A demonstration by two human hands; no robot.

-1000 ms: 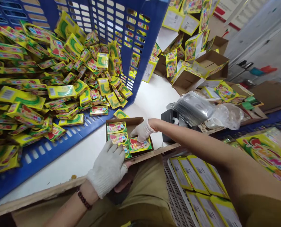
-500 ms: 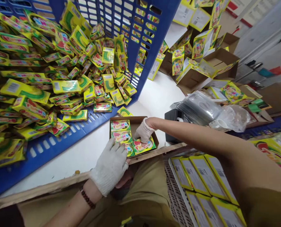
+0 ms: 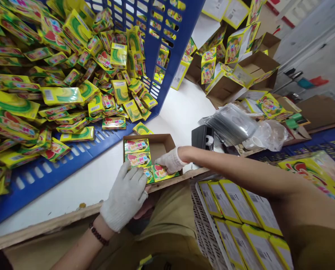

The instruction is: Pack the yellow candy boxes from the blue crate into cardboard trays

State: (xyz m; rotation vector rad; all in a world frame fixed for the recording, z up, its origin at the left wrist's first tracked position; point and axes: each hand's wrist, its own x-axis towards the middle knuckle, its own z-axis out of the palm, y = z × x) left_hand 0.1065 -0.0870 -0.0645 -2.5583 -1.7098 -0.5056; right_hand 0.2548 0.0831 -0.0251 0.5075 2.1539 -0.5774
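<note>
A shallow brown carton (image 3: 164,139) stands at the table's front edge, holding several small yellow-green candy packs. My left hand (image 3: 125,195), in a white knitted glove, lies over its near left corner, fingers stretched onto the packs. Its fingertips touch the middle-left pack (image 3: 138,159) and partly cover the near-left pack (image 3: 148,174). Another pack (image 3: 135,145) lies behind these. My right hand (image 3: 171,160), gloved too, reaches in from the right, fingers extended and touching the near-right pack (image 3: 160,173), which lies flat. Brown carton floor shows behind that hand.
A blue crate (image 3: 167,93) heaped with candy packs fills the left. One loose pack (image 3: 142,128) lies behind the carton. A black holder (image 3: 201,138), clear plastic trays (image 3: 232,123) and opened boxes (image 3: 226,92) stand right. Below is a basket (image 3: 207,225) of filled boxes.
The view has shifted, so most things sit further left. My right hand has moved back from the near-right pack, showing more of its face. My left hand stays on the carton's corner.
</note>
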